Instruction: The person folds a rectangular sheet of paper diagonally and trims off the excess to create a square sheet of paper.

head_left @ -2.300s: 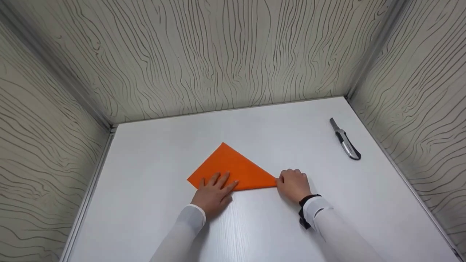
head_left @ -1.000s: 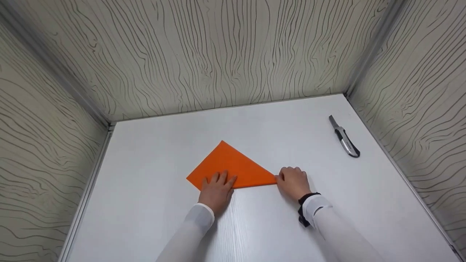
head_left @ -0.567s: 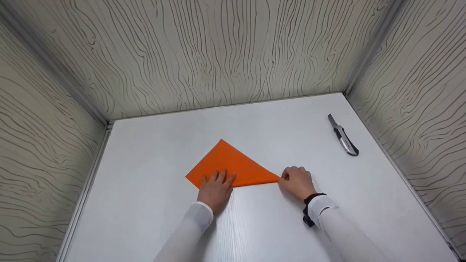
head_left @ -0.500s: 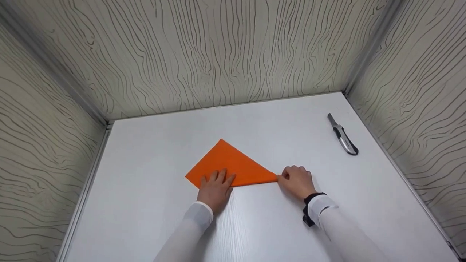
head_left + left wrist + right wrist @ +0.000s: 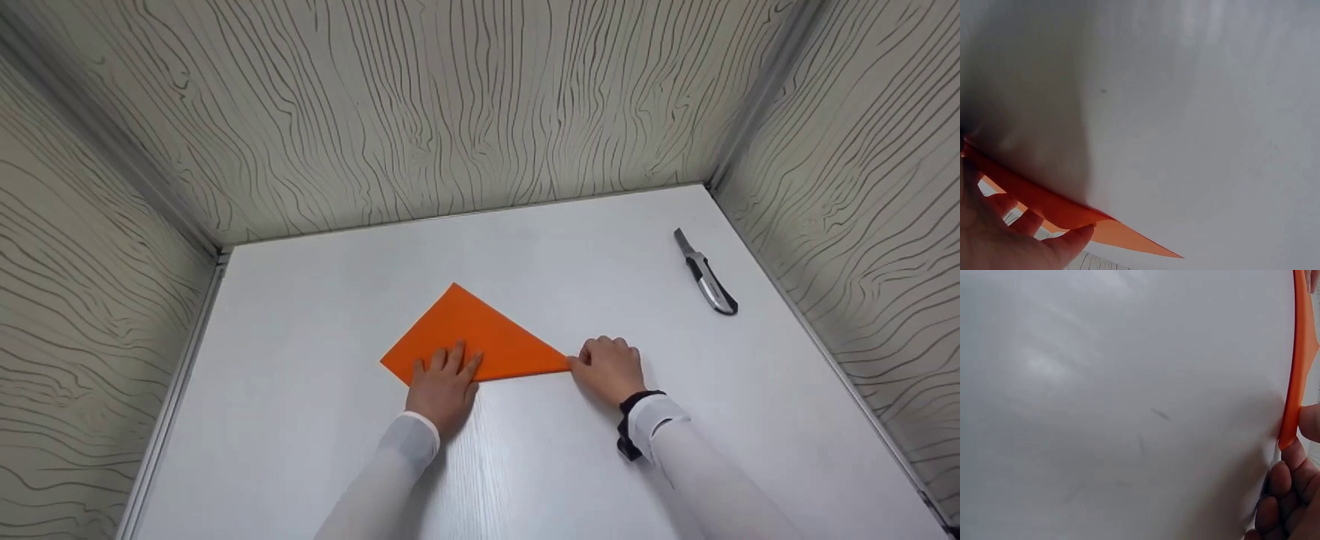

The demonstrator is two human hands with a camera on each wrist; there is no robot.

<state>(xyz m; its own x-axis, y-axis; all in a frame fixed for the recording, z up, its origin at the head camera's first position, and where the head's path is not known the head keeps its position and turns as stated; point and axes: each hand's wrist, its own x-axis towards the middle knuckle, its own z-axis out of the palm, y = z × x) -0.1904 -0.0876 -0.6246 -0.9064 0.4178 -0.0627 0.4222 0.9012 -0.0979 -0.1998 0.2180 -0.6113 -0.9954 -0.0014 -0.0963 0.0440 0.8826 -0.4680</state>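
Observation:
A folded sheet of orange paper (image 5: 495,337) lies on the white table, with its point to the right and a folded edge towards the person. Spread fingers of my left hand (image 5: 442,390) rest on its lower left part; the left wrist view shows those fingers (image 5: 1075,242) on the paper along its near edge. At the right-hand tip, my right hand (image 5: 609,371) pinches the paper between thumb and a finger, the other fingers curled in. In the right wrist view, the orange paper (image 5: 1297,371) runs as a narrow strip up to that right hand (image 5: 1292,478).
A utility knife (image 5: 709,281), its blade out and pointing away, lies at the back right of the white table (image 5: 315,300). Wood-grain panels (image 5: 465,105) stand behind the table and along both sides.
The right hand moved slightly right, then back left, still pinching the paper's tip. The left hand has shifted its wrist a little to the right since the oldest frame. The paper stays about in place.

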